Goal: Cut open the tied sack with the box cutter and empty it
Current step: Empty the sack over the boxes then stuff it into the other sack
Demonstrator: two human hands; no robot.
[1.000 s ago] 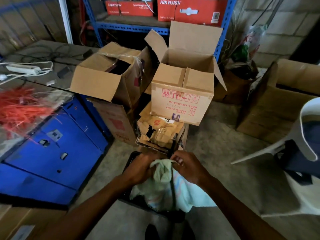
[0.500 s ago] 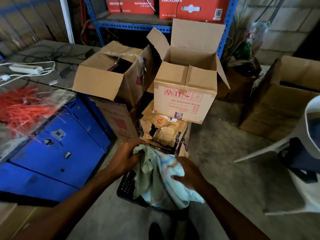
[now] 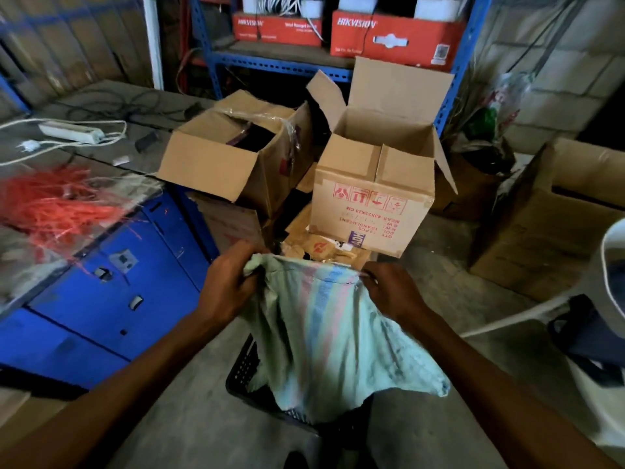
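Observation:
A pale green woven sack (image 3: 324, 333) with pink and blue stripes hangs in front of me above a black plastic crate (image 3: 250, 370). My left hand (image 3: 226, 286) grips the sack's top left corner. My right hand (image 3: 389, 289) pinches the top right edge, so the upper rim is stretched flat between both hands. The sack's lower end droops into the crate and its bottom right corner sticks out over the floor. No box cutter is visible.
Open cardboard boxes (image 3: 375, 184) are stacked just beyond the sack, with another box (image 3: 548, 228) at the right. A blue metal cabinet (image 3: 101, 292) with red plastic strips (image 3: 57, 204) stands at left. A white chair (image 3: 608, 299) is at right. Bare concrete floor lies between.
Both hands were bunched together on the sack's top; they have moved apart and lifted, spreading the sack's rim wide and raising it higher above the crate.

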